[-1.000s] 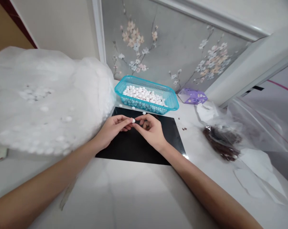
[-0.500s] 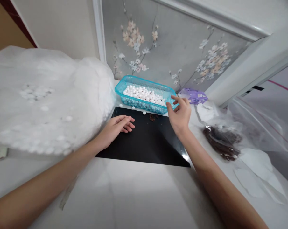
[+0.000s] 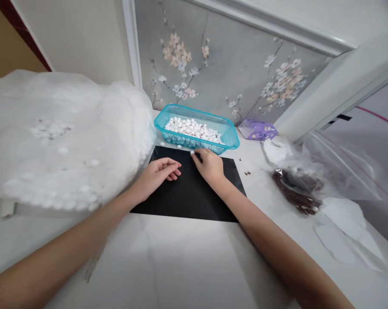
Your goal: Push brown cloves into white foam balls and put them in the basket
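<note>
A black mat (image 3: 194, 193) lies on the white table. My right hand (image 3: 209, 165) reaches over its back edge, thumb and forefinger closed on a small white ball (image 3: 192, 152). Over the left part of the mat hovers my left hand (image 3: 160, 174), its fingers loosely curled and apart, with nothing seen in it. Behind the mat stands a blue basket (image 3: 230, 139) holding many white balls (image 3: 194, 128). Two loose white balls (image 3: 179, 146) rest between basket and mat.
A large translucent bag (image 3: 68, 137) of white balls fills the left side. To the right are a purple packet (image 3: 260, 130), a clear bag of brown pieces (image 3: 296, 193) and white sheets (image 3: 348, 227). Small brown bits (image 3: 248, 173) lie beside the mat.
My right hand has moved left and down from the basket's right end to the ball at the mat's back edge, its fingers closing. My left hand has barely moved.
</note>
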The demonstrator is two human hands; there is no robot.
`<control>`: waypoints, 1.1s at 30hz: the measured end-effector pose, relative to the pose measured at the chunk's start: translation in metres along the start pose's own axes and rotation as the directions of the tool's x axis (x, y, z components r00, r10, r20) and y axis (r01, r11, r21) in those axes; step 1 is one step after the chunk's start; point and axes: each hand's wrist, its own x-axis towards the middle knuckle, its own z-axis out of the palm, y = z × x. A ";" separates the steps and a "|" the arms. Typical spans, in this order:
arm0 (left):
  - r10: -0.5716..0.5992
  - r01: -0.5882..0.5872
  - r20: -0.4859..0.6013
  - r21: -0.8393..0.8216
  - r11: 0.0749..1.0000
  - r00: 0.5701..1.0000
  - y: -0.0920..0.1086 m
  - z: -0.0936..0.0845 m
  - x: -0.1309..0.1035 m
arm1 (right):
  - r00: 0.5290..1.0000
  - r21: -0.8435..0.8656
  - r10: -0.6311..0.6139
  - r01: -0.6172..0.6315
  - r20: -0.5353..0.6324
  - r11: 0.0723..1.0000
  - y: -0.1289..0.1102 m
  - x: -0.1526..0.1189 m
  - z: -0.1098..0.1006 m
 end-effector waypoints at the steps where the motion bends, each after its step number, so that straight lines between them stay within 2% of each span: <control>1: -0.001 0.001 -0.015 -0.004 1.000 1.000 0.000 0.000 0.000 | 0.998 0.035 -0.047 0.048 -0.035 0.998 -0.002 -0.006 -0.002; 4: 0.016 -0.016 -0.018 0.020 1.000 1.000 -0.001 0.000 0.000 | 0.974 0.137 -0.211 0.221 -0.085 0.966 -0.009 -0.028 -0.011; 6: 0.049 -0.053 0.044 0.081 0.995 0.998 -0.002 0.001 0.000 | 0.959 0.198 -0.274 0.283 -0.073 0.939 -0.012 -0.040 -0.016; 9: 0.089 -0.112 0.138 0.165 0.980 0.986 -0.004 0.001 0.001 | 0.953 0.278 -0.299 0.300 -0.045 0.913 -0.013 -0.049 -0.022; 12: 0.103 -0.130 0.148 0.186 0.974 0.984 -0.006 0.001 0.001 | 0.947 0.337 -0.320 0.304 -0.008 0.891 -0.008 -0.046 -0.025; 14: 0.099 -0.121 0.122 0.183 0.976 0.988 -0.006 0.001 0.001 | 0.960 0.362 -0.281 0.255 0.019 0.897 0.001 -0.041 -0.024; 17: 0.082 -0.098 0.092 0.188 0.977 0.992 -0.006 0.001 0.000 | 0.997 0.340 -0.076 0.070 0.005 0.938 0.023 -0.032 -0.019; 19: 0.074 -0.092 0.093 0.197 0.976 0.993 -0.006 0.002 0.000 | 1.000 0.304 0.012 -0.019 0.025 0.952 0.036 -0.026 -0.015; 22: 0.071 -0.087 0.087 0.196 0.977 0.994 -0.005 0.002 -0.001 | 0.996 0.259 0.040 -0.059 0.080 0.964 0.045 -0.021 -0.012; 25: 0.074 -0.086 0.074 0.174 0.981 0.994 -0.004 0.002 -0.001 | 0.995 0.264 0.053 -0.072 0.079 0.962 0.044 -0.021 -0.012; 29: 0.095 -0.105 0.070 0.155 0.982 0.993 -0.002 0.002 -0.002 | 0.995 0.316 0.078 -0.092 0.056 0.944 0.042 -0.022 -0.014; 33: 0.069 -0.073 0.047 0.090 0.993 0.997 0.000 0.003 -0.003 | 0.985 0.437 0.162 -0.170 0.054 0.883 0.043 -0.023 -0.013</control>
